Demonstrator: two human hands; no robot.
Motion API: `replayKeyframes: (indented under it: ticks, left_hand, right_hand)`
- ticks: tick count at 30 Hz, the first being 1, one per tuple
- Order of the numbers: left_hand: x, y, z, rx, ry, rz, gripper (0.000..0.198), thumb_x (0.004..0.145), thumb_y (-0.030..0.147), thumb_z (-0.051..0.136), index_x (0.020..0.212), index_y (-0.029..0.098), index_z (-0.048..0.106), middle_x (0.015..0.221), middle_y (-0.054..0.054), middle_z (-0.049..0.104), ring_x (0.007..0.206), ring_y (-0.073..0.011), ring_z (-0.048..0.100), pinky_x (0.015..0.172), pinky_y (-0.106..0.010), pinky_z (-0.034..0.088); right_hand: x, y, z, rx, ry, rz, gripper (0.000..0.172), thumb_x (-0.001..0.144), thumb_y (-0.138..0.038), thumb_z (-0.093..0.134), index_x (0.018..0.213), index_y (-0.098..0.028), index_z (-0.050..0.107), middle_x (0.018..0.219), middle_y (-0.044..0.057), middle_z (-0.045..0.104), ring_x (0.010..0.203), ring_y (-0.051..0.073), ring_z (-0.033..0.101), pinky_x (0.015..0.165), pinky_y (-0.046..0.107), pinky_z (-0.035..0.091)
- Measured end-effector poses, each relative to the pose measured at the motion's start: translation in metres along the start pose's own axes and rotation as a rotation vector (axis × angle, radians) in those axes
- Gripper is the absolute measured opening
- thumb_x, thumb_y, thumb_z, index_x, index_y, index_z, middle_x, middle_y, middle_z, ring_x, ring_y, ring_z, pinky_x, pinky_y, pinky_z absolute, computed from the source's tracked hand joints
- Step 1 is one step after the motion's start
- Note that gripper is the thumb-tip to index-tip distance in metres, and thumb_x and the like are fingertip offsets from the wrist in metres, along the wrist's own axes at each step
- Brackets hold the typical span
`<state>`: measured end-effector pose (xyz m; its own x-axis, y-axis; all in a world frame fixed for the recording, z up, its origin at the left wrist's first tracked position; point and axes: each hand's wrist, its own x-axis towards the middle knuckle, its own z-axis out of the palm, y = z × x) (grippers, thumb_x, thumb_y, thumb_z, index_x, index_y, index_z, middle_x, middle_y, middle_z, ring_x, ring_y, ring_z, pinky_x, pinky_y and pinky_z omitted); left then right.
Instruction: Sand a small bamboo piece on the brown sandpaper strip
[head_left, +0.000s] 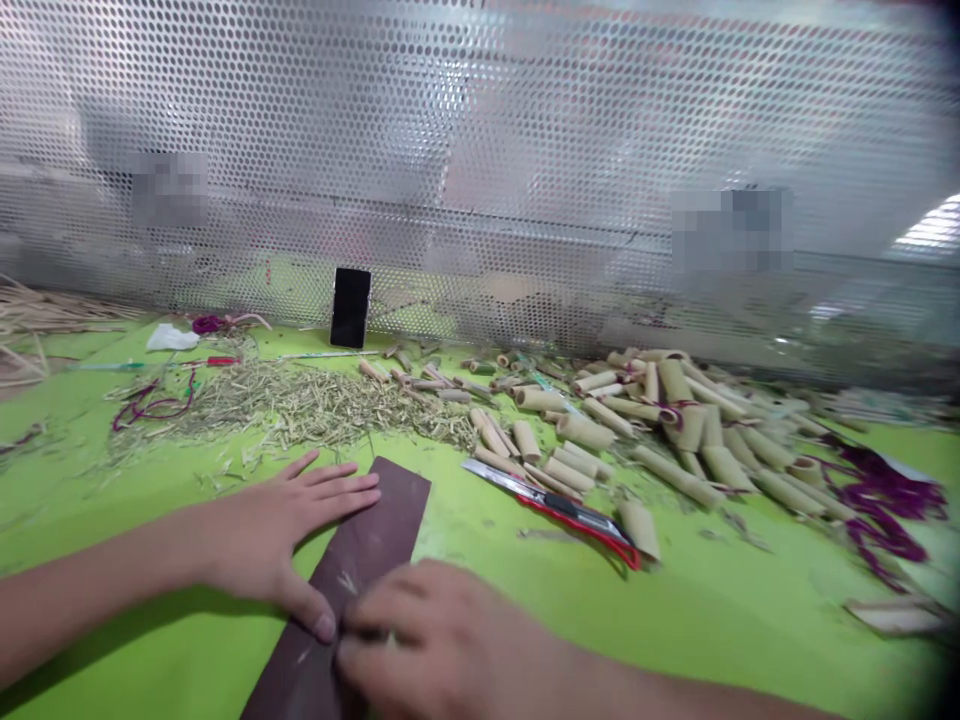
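Observation:
A dark brown strip, which looks like sandpaper (386, 515), lies slantwise on the green table and bears a few pale scuff marks. My left hand (277, 530) is spread flat, with its fingertips and thumb pressing on the strip's left edge. Over the strip's lower part, my right hand (450, 640) is closed with the fingers bent downward, somewhat blurred; whatever it grips is hidden beneath the fingers. Just right of the strip rests a red box cutter (577, 520) with its blade out, pointing up and left. A short bamboo-like tube (639, 530) stands by its handle.
Cut tubes (667, 400) are heaped at the right, beside tangled purple thread (885, 500). Straw-like shavings (300, 405) cover the back middle. A phone (351, 308) leans against the perforated metal screen (480, 150). At the back left lie white tissue (172, 337) and long thin sticks (45, 310).

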<state>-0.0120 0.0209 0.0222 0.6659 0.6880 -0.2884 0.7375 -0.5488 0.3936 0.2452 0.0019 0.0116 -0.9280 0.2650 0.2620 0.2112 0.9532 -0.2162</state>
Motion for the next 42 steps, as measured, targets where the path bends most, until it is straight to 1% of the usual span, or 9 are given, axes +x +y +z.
replayKeyframes:
  ticks: [6, 10, 15, 19, 24, 28, 31, 35, 42]
  left_hand:
    - [-0.001, 0.002, -0.001, 0.019, 0.005, -0.013, 0.114, 0.074, 0.083, 0.067, 0.163, 0.035, 0.014, 0.169, -0.003, 0.014, 0.156, -0.0369, 0.010, 0.128, -0.059, 0.003]
    - [-0.002, 0.004, -0.002, 0.009, -0.020, -0.024, 0.113, 0.073, 0.084, 0.067, 0.162, 0.035, 0.017, 0.169, -0.001, 0.013, 0.157, -0.0370, 0.006, 0.128, -0.060, 0.002]
    - [0.000, 0.000, 0.001, 0.001, 0.001, -0.018, 0.117, 0.071, 0.085, 0.067, 0.162, 0.035, 0.015, 0.169, -0.003, 0.014, 0.156, -0.0373, 0.012, 0.127, -0.060, 0.001]
    - [0.000, -0.003, 0.003, 0.006, 0.015, 0.013, 0.113, 0.073, 0.081, 0.069, 0.162, 0.037, 0.016, 0.169, -0.002, 0.015, 0.156, -0.0363, 0.013, 0.128, -0.059, 0.003]
    - [0.000, -0.005, 0.003, -0.006, 0.028, 0.020, 0.115, 0.072, 0.084, 0.068, 0.163, 0.036, 0.015, 0.169, -0.002, 0.015, 0.157, -0.0359, 0.013, 0.128, -0.058, 0.000]
    - [0.001, -0.003, 0.005, -0.016, -0.006, 0.010, 0.114, 0.073, 0.083, 0.068, 0.162, 0.036, 0.017, 0.169, -0.001, 0.015, 0.157, -0.0355, 0.013, 0.128, -0.059, -0.001]
    - [-0.003, -0.001, 0.001, -0.059, 0.013, -0.039, 0.121, 0.067, 0.083, 0.073, 0.163, 0.034, 0.018, 0.169, -0.003, 0.018, 0.156, -0.0388, 0.018, 0.128, -0.059, 0.011]
    - [-0.001, -0.012, -0.031, -0.149, 0.238, -0.166, 0.096, 0.084, 0.081, 0.057, 0.162, 0.037, 0.021, 0.168, -0.003, 0.025, 0.149, -0.0368, 0.037, 0.117, -0.052, 0.040]
    - [0.068, -0.062, -0.135, -0.045, 0.812, -0.511, 0.080, 0.090, 0.057, 0.061, 0.155, 0.018, 0.037, 0.156, -0.014, 0.047, 0.137, -0.0352, 0.051, 0.115, -0.046, 0.041]
  right_hand:
    - [0.001, 0.000, 0.002, -0.017, 0.187, 0.252, 0.018, 0.095, -0.018, 0.057, 0.103, -0.018, 0.073, 0.110, 0.009, 0.074, 0.092, 0.021, 0.067, 0.082, 0.035, 0.051]
    - [0.001, -0.008, 0.002, 0.082, 0.007, 0.011, 0.015, 0.098, -0.023, 0.058, 0.104, -0.020, 0.071, 0.102, 0.005, 0.076, 0.088, 0.017, 0.066, 0.082, 0.031, 0.050]
    - [0.000, -0.002, 0.005, -0.006, 0.175, 0.236, 0.016, 0.095, -0.017, 0.058, 0.103, -0.018, 0.072, 0.109, 0.009, 0.075, 0.092, 0.021, 0.067, 0.085, 0.036, 0.050]
    - [0.002, -0.002, 0.006, 0.083, 0.011, -0.046, 0.014, 0.097, -0.024, 0.059, 0.104, -0.019, 0.070, 0.107, 0.005, 0.076, 0.088, 0.016, 0.065, 0.082, 0.030, 0.050]
    - [0.004, -0.005, 0.001, -0.013, 0.125, 0.181, 0.017, 0.094, -0.015, 0.058, 0.104, -0.019, 0.071, 0.103, 0.009, 0.076, 0.090, 0.019, 0.066, 0.083, 0.033, 0.050]
    - [0.001, -0.010, 0.004, 0.053, 0.039, -0.051, 0.016, 0.097, -0.023, 0.058, 0.106, -0.019, 0.071, 0.100, 0.003, 0.076, 0.088, 0.017, 0.064, 0.082, 0.031, 0.050]
    - [0.000, 0.001, 0.007, 0.038, 0.119, 0.059, 0.018, 0.094, -0.021, 0.060, 0.107, -0.019, 0.072, 0.106, 0.005, 0.075, 0.090, 0.019, 0.064, 0.083, 0.033, 0.049]
    - [0.000, 0.018, 0.008, 0.024, 0.120, 0.100, 0.023, 0.094, -0.020, 0.058, 0.113, -0.017, 0.071, 0.108, 0.009, 0.074, 0.091, 0.020, 0.063, 0.085, 0.035, 0.050]
    - [0.001, 0.017, 0.008, 0.029, 0.096, 0.092, 0.026, 0.094, -0.021, 0.057, 0.116, -0.017, 0.070, 0.113, 0.008, 0.073, 0.094, 0.021, 0.061, 0.087, 0.036, 0.049]
